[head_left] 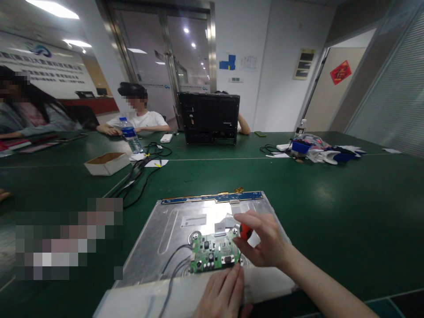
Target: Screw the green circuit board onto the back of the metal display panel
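A silver metal panel [172, 229], the back of a display, lies flat on the green table [331, 198] in front of me. A small green circuit board [212, 254] sits on it, with grey wires [174, 260] running off to the left and a flat ribbon cable [228, 218] going up to a blue strip board [212, 198]. My right hand [265, 243] is closed on a red-handled screwdriver [245, 231], its tip at the board's upper right corner. My left hand [221, 291] rests flat on the panel's near edge, fingers together beside the board.
A black monitor shell [208, 117] stands upright at the far side with a person behind it. Two other people sit at the back left. A cardboard box [107, 163], water bottle [130, 134], black cables [142, 170] and gloves [331, 154] lie on the table.
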The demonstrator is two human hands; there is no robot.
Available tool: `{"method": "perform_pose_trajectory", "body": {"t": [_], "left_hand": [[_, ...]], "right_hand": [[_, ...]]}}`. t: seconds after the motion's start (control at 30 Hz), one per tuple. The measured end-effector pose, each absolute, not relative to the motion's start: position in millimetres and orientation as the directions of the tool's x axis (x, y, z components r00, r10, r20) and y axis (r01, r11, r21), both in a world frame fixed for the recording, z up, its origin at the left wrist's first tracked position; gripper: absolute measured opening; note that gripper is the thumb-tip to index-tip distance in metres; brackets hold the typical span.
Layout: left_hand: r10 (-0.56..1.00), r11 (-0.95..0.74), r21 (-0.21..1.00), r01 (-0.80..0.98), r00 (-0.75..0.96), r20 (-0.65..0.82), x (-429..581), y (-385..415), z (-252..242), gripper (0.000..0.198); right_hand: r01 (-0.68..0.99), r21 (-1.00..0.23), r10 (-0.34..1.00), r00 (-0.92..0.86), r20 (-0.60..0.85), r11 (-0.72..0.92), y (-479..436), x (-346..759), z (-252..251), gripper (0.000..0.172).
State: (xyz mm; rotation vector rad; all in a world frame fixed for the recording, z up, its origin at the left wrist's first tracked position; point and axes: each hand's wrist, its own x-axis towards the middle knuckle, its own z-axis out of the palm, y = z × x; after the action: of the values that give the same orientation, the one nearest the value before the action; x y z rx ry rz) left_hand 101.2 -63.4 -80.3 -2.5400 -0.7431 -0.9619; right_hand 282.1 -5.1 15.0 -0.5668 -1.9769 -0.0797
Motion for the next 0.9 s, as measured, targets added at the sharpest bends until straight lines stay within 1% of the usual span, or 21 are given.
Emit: {"method": "perform_pose_trajectory", "body": {"t": [0.13,0.2,0.3,0.4,0.5,0.6,0.7,0.83,0.9], "left_hand": [[0.355,-0.805,-0.127,0.579,0.642,0.680,100.5,-64.4,-83.1,0.033],[0.357,-0.808,-0.127,0.576,0.649,0.672,99.5,-65.1,-85.3,0.032],[0.370,-0.813,-0.116,0.571,0.660,0.653,98.5,-65.8,-87.5,0.031],[0.364,-0.813,-0.116,0.571,0.653,0.664,99.0,-65.6,-86.4,0.032],[0.350,-0.811,-0.117,0.574,0.635,0.689,100.6,-64.8,-81.8,0.031],[0.340,-0.807,-0.121,0.579,0.621,0.706,101.7,-64.0,-77.5,0.031],[0.345,-0.811,-0.113,0.574,0.626,0.699,101.2,-64.0,-78.2,0.030],[0.366,-0.813,-0.106,0.572,0.645,0.671,99.4,-64.7,-84.8,0.029],[0.367,-0.812,-0.105,0.575,0.641,0.674,99.2,-64.7,-86.3,0.028]], "right_hand": [[0.367,-0.206,0.346,-0.373,0.861,0.907,-6.4,282.3,18.7,0.051],[0.386,-0.201,0.349,-0.366,0.863,0.900,-7.3,282.2,20.1,0.052],[0.434,-0.178,0.345,-0.346,0.872,0.883,-7.9,281.5,21.1,0.050],[0.463,-0.161,0.339,-0.331,0.881,0.872,-7.7,280.2,20.6,0.044],[0.474,-0.168,0.347,-0.319,0.882,0.864,-7.4,279.5,18.6,0.036],[0.470,-0.176,0.355,-0.324,0.877,0.865,-7.1,279.7,16.8,0.033],[0.447,-0.177,0.352,-0.344,0.871,0.877,-6.6,280.6,16.5,0.037],[0.378,-0.202,0.348,-0.372,0.861,0.903,-5.8,281.7,17.8,0.050],[0.362,-0.205,0.342,-0.371,0.864,0.910,-5.8,281.8,18.5,0.053]]}}
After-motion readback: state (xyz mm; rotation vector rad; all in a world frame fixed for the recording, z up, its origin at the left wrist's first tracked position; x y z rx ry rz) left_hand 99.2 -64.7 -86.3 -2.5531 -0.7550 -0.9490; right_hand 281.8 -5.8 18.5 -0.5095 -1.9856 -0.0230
